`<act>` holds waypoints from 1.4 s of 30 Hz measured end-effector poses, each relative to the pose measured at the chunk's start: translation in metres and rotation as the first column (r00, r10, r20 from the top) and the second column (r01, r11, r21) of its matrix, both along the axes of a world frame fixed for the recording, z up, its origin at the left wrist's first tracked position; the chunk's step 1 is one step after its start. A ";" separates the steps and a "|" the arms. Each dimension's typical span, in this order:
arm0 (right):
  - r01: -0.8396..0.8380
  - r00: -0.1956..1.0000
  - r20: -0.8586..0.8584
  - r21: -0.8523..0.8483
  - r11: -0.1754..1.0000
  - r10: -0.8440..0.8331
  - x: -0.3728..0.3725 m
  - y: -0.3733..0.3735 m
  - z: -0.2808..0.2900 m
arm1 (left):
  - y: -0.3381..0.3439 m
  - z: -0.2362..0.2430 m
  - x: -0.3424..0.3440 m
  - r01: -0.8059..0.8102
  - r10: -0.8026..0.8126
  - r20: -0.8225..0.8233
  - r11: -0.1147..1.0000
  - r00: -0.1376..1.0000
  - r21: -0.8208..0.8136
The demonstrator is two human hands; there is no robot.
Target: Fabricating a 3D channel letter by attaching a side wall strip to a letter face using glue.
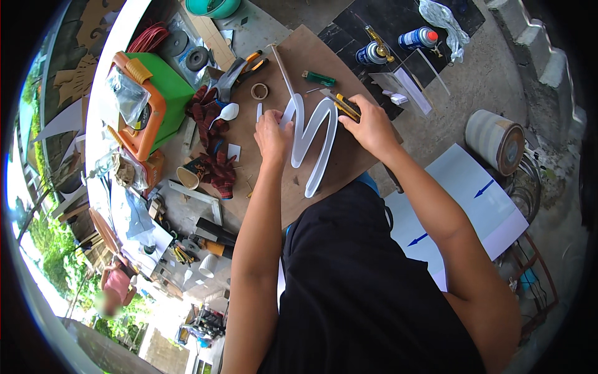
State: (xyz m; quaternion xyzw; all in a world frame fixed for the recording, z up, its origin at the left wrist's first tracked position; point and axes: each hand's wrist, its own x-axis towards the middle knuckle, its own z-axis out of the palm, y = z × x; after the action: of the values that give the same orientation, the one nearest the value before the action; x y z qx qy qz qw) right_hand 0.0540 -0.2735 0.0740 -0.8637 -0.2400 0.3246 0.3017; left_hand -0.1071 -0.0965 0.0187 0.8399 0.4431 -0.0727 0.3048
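Atop the brown desk (358,149) sits a white zigzag-shaped piece (322,156), and the right hand (370,128), just beside its upper right bend, grasps a yellow-and-black cutter (349,108) in its grip. The left hand (272,137) is at the piece's left edge; whether that grip is clenched, I cannot tell.

Left hand (272,137): back upward, fingers (274,116) loosely curled
Right hand (375,129): fingers closed in a pinch, turned inward
Left arm (252,249): extended forward
Right arm (445,215): bent, angling forward and leftward
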 end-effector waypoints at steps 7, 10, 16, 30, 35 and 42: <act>0.110 0.994 0.035 -0.171 0.979 -0.105 -0.032 0.019 -0.017 | 0.005 -0.004 0.006 -0.012 0.012 -0.018 1.000 1.000 -0.007; 0.143 0.990 0.036 -0.191 0.971 -0.139 -0.033 0.022 -0.016 | 0.009 -0.004 0.007 0.017 -0.017 0.007 0.999 1.000 0.032; 0.214 0.977 0.015 -0.159 0.964 -0.214 -0.034 0.020 -0.024 | 0.013 0.002 0.014 0.072 -0.073 -0.044 0.997 0.996 -0.020; 0.281 0.959 0.079 -0.143 0.949 -0.272 -0.035 0.014 -0.028 | 0.024 0.035 0.012 0.236 -0.237 0.027 0.971 0.971 0.033; 0.289 0.954 0.094 -0.053 0.956 -0.283 -0.036 0.016 -0.007 | 0.022 0.076 0.016 0.227 -0.214 0.113 0.967 0.970 -0.119; 0.245 0.969 -0.019 0.182 0.952 -0.245 -0.031 0.032 0.052 | 0.014 0.156 -0.005 0.053 -0.006 0.231 0.978 0.973 -0.200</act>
State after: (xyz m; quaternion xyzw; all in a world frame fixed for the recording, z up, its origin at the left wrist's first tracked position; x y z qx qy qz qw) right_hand 0.0234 -0.2411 0.1255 -0.8560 -0.1603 0.2598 0.4171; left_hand -0.1120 -0.0829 0.1747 0.8135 0.3825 -0.0252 0.4374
